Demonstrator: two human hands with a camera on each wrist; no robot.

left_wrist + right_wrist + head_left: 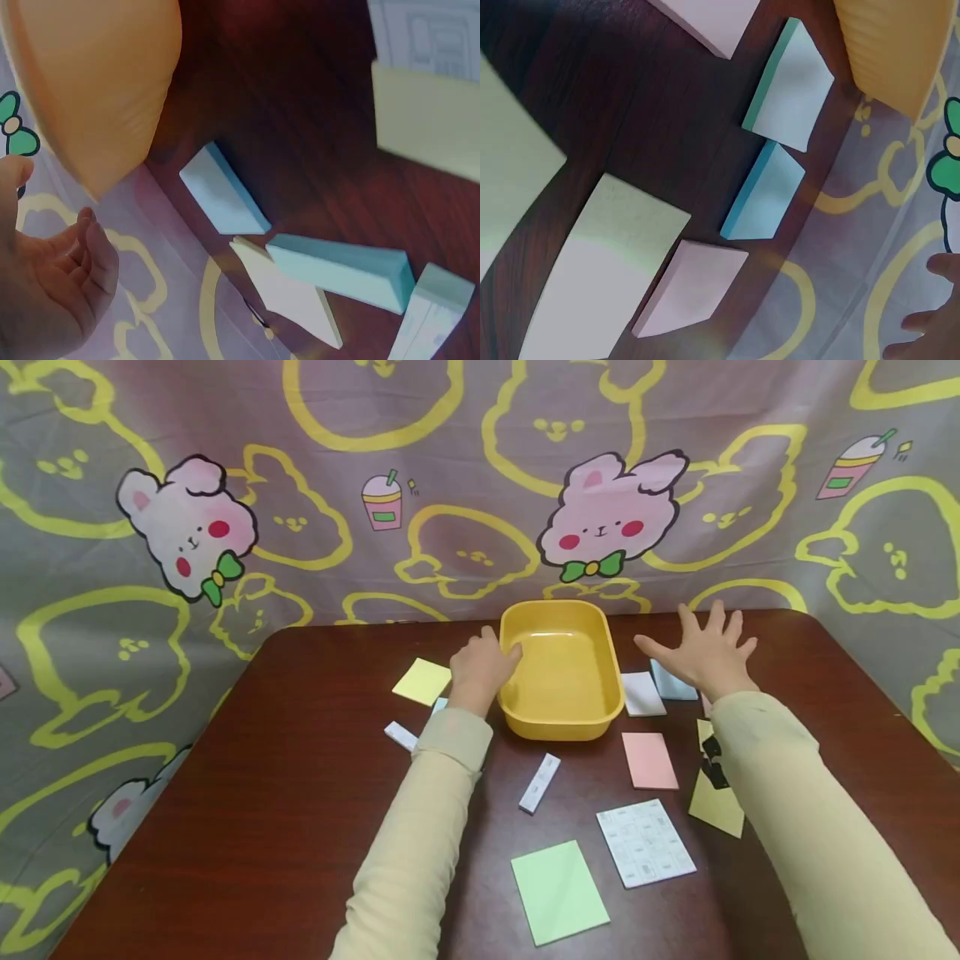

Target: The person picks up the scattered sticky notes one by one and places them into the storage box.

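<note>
A yellow plastic basin (558, 729) stands at the far middle of the table. My left hand (482, 670) is by its left rim, thumb apart from the loosely bent fingers. In the left wrist view, a gap shows between this left hand (60, 292) and the basin (112, 82). To the basin's right, my right hand (703, 652) hovers with fingers spread, holding nothing. Below it lie a blue sticky-note pad (675, 683) and a white-topped pad (642, 694). Only the fingertips of the right hand (934, 322) enter the right wrist view.
Yellow (422, 682), pink (649, 761), green (561, 893) and printed white (647, 843) note pads lie about the table (225, 827). A narrow white strip pad (539, 783) sits before the basin. Black clips (714, 762) lie by the right sleeve. A patterned curtain (465, 460) hangs behind.
</note>
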